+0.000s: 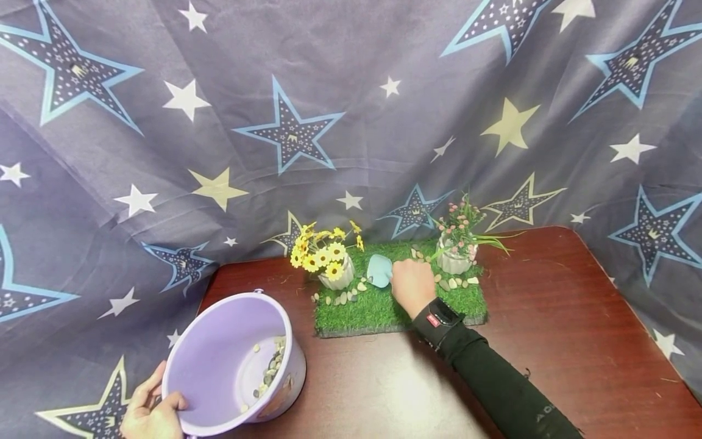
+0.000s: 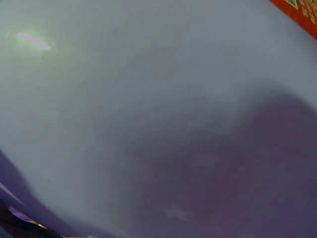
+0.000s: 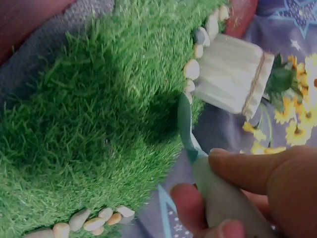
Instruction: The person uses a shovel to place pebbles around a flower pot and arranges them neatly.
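Observation:
My right hand point(image 1: 411, 285) hovers over a green grass mat point(image 1: 378, 308) and grips the handle of a small pale blue scoop point(image 1: 379, 270). The blade points toward a white pot of yellow flowers point(image 1: 329, 259). In the right wrist view my fingers point(image 3: 257, 173) wrap the scoop's pale handle point(image 3: 220, 196), its blade edge-on just above the grass point(image 3: 89, 124) near that pot point(image 3: 230, 74). My left hand point(image 1: 152, 410) holds the rim of a tilted purple bucket point(image 1: 219, 360) with several pebbles point(image 1: 271, 369) inside. The left wrist view shows only the blurred bucket wall point(image 2: 148, 109).
A second pot with pink flowers point(image 1: 457, 244) stands at the mat's back right. Rows of pebbles point(image 1: 342, 297) ring both pots. The mat lies on a dark red table point(image 1: 548, 317), enclosed by a star-patterned cloth point(image 1: 329, 91) behind and on both sides.

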A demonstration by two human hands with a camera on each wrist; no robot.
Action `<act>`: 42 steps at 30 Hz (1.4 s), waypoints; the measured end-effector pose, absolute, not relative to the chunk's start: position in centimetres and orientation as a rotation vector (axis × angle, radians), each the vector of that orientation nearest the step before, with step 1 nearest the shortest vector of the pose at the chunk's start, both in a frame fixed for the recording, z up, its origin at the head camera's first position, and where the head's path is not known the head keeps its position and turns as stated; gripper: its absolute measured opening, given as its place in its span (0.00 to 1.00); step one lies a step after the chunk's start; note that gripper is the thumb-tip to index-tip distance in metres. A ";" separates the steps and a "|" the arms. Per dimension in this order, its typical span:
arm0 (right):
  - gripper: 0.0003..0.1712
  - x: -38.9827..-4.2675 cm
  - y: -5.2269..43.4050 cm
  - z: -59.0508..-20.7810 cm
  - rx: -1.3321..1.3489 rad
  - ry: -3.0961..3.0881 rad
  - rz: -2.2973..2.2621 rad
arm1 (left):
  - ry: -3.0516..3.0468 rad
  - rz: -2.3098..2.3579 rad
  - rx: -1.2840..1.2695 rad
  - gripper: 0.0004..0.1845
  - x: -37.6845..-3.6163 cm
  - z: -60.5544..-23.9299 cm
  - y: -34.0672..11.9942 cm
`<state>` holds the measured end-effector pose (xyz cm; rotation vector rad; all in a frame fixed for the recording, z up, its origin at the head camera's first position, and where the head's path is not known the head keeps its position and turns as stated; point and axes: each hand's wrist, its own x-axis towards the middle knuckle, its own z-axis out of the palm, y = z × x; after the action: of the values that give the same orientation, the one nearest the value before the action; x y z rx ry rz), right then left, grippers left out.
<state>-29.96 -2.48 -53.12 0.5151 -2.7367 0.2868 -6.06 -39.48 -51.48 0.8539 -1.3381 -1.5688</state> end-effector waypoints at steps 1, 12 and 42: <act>0.13 -30.2 -2.3 -53.1 0.492 -2.758 0.305 | -1.340 -1.565 0.853 0.44 -6.1 -51.4 -39.4; 0.13 -31.1 -3.2 -53.5 0.527 -2.692 0.268 | -1.346 -1.590 0.920 0.44 -6.1 -51.0 -39.1; 0.14 -26.4 1.5 -50.2 0.457 -2.565 1.192 | -1.519 -1.474 0.837 0.42 -5.4 -48.8 -34.5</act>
<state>-26.41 1.48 -50.16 0.4571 -2.5650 1.1918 -5.37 -34.48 -48.80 0.8372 -1.5191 -1.4735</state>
